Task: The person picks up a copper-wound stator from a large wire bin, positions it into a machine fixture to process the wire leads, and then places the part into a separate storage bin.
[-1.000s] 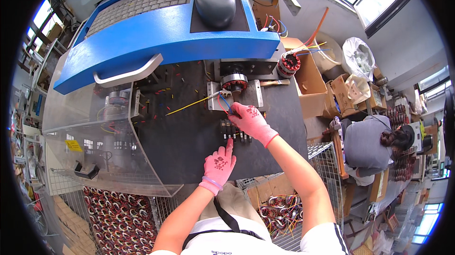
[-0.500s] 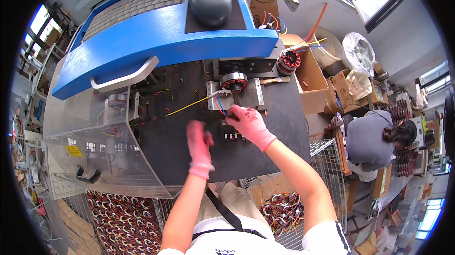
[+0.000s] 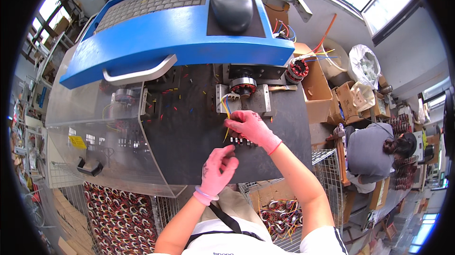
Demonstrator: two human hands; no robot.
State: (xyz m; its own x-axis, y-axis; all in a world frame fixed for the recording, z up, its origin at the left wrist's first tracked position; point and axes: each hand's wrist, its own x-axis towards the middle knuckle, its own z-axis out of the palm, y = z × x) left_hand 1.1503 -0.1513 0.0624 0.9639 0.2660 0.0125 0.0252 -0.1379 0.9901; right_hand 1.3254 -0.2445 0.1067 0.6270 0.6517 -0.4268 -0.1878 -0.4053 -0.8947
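Note:
A motor stator (image 3: pixel 243 86) with a silver rim and red-and-black windings sits on a metal fixture (image 3: pixel 267 99) near the middle of the dark work surface. From it, yellow and blue wires (image 3: pixel 228 105) run down to my right hand (image 3: pixel 254 129), pink-gloved, whose thumb and fingers pinch them. A yellow end pokes out below the fingertips. My left hand (image 3: pixel 218 171), also pink-gloved, is below and to the left, its fingers bent and the thumb apart, with nothing visible in it. Small black-and-silver pieces (image 3: pixel 239 142) lie in a row between the two hands.
A blue keyboard drawer (image 3: pixel 180 49) overhangs the far side. At left stands a clear guard (image 3: pixel 109 136). Another stator (image 3: pixel 297 70) with upright wires is at far right, beside a cardboard box (image 3: pixel 317 95). Wire baskets hold stators below. A person (image 3: pixel 372 148) bends over work at right.
My left hand has moved right and down, nearer my right hand. The yellow wire, stretched out leftward before, now runs down into the right hand with the blue one. The view has shifted slightly.

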